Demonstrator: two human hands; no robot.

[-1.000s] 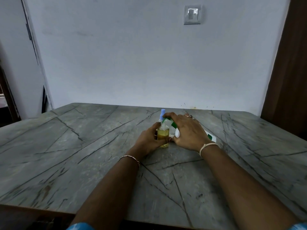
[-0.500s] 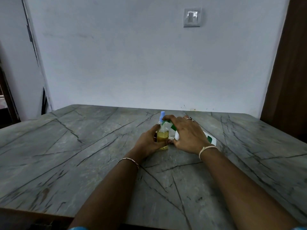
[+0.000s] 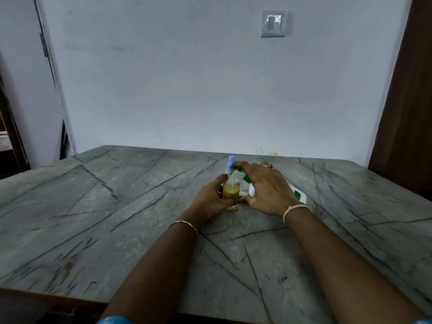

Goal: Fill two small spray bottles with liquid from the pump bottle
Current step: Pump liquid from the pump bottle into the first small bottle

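Right hand (image 3: pixel 264 188) hides most of the pump bottle (image 3: pixel 298 195). Only a white-and-green strip shows by the wrist, plus bits between the fingers. Ring (image 3: pixel 268 166) on that hand, pale thread (image 3: pixel 295 209) on its wrist, thin bracelet (image 3: pixel 183 225) on the other wrist. Blue cap (image 3: pixel 231 159) pokes up just behind the right fingertips; can't tell if it's on a second bottle.

Spray bottle (image 3: pixel 231 194) is at frame centre, upright on the table, long axis vertical, yellow liquid inside. Left hand (image 3: pixel 209 200) wraps it, thumb and fingers clamped on its sides. Pump bottle is tipped, long axis running lower right to upper left, head end at the spray bottle's mouth. Right fingers are spread and curled over it, gripping.

Table (image 3: pixel 117 206): grey marble look, dark veins. Plain pale wall (image 3: pixel 187 90), light switch (image 3: pixel 274 23) upper right, dark wood panel (image 3: pixel 406 101) at the right edge.
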